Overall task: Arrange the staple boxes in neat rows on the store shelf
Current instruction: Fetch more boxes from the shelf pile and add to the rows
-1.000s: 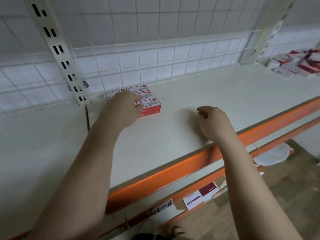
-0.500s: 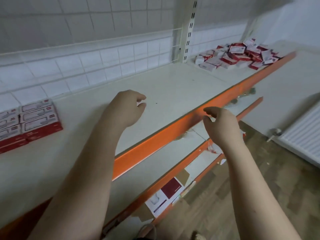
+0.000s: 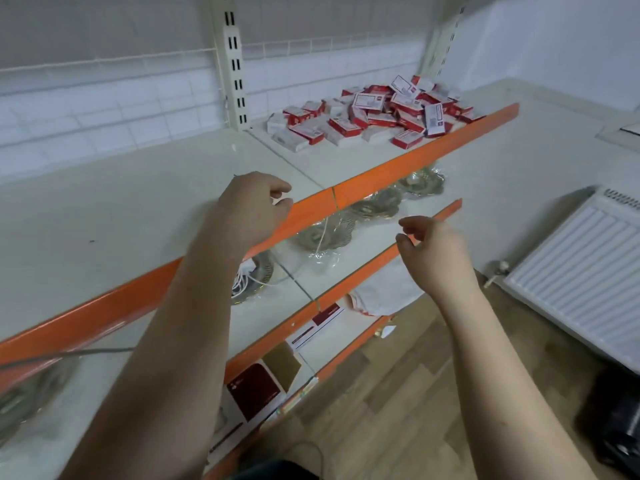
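Over the orange front edge point(image 3: 304, 211) of the shelf point(image 3: 138, 209), the left hand point(image 3: 252, 206) hovers with loosely curled fingers, holding nothing. Right of that edge, lower, the right hand point(image 3: 433, 251) hangs likewise empty. The staple boxes point(image 3: 374, 116) lie heaped far along the edge.

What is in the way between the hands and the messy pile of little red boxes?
Nothing visible. Both the left hand and the right hand hold nothing, and only bare shelf and its orange front edge lie between them and the pile of staple boxes at the far right end.
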Demonstrator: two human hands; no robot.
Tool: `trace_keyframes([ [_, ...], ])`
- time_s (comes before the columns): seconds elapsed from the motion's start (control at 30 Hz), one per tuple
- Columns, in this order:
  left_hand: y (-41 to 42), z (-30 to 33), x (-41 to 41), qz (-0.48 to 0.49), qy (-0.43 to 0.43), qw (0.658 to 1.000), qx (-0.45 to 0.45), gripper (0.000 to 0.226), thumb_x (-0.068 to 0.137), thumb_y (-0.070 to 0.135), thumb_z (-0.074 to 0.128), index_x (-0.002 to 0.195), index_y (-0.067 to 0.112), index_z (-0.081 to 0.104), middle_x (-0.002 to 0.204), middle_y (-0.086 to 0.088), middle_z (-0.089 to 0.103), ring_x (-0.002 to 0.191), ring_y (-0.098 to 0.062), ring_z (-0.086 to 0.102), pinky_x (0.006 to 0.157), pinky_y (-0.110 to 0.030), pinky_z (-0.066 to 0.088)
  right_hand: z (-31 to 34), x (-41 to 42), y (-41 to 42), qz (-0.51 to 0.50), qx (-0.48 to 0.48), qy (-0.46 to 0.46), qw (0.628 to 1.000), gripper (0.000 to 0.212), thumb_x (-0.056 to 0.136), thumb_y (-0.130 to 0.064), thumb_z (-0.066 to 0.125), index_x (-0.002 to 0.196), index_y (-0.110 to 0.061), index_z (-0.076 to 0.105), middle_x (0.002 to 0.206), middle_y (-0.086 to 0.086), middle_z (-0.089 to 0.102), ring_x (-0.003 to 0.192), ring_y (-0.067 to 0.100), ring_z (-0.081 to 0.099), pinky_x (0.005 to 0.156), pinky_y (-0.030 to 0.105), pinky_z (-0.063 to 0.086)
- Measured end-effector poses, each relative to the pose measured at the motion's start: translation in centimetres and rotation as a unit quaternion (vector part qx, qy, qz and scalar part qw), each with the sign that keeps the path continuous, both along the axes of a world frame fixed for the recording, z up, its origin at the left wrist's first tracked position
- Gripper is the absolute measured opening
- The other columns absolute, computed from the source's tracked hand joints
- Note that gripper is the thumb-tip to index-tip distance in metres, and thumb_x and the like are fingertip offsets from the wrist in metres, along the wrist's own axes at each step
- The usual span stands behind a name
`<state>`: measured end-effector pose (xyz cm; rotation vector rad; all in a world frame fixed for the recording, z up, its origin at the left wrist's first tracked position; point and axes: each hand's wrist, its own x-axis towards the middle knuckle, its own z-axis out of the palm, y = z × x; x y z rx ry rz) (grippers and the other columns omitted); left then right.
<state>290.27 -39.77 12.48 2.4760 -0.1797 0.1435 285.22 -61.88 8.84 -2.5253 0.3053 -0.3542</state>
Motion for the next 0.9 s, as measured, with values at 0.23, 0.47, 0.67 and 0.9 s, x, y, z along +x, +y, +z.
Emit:
trace_keyframes([
  [0.23,-6.8,-0.5,6.5,-0.001,-0.002,1.0,0.002,0.03,0.09,0.022,0.057,0.119,0.019,0.062,0.115,-0.002,0.064,0.105,-0.014,0.058,0.093,-0.023,0.039,-1.3,5.8,-7.1,-0.007,0.009,0.002,1.0,0.034,0.091,-0.016,0.051,0.124,-0.012,0.058,0.122,0.001,0.062,0.097,0.019,0.061,0.077,0.021,0.04],
  [0.47,-12.9,-0.8,16.4,0.012,-0.019,1.0,0.021,0.034,0.092,0.023,0.053,0.126,0.017,0.058,0.127,-0.004,0.058,0.114,-0.021,0.054,0.096,-0.031,0.04,-0.9,15.8,-12.6,0.005,-0.021,-0.006,1.0,0.034,0.091,-0.017,0.052,0.124,-0.012,0.059,0.121,0.001,0.063,0.104,0.016,0.059,0.078,0.019,0.037],
  [0.67,-16.4,1.0,23.4,0.035,-0.037,0.998,0.025,0.03,0.09,0.017,0.053,0.117,0.01,0.064,0.12,-0.012,0.062,0.108,-0.026,0.057,0.092,-0.029,0.041,1.9,24.3,-16.4,0.022,-0.04,-0.02,0.999,0.034,0.089,-0.014,0.052,0.121,-0.013,0.061,0.118,0.005,0.065,0.106,0.022,0.059,0.082,0.023,0.04],
  [0.9,-18.1,1.0,26.8,0.073,0.0,0.996,0.042,0.013,0.09,0.019,0.053,0.095,0.016,0.064,0.11,-0.009,0.065,0.1,-0.021,0.059,0.084,-0.027,0.041,2.8,30.6,-18.0,0.069,-0.021,-0.041,0.997,0.026,0.09,-0.016,0.052,0.112,-0.009,0.064,0.107,0.011,0.067,0.096,0.025,0.062,0.077,0.025,0.043],
])
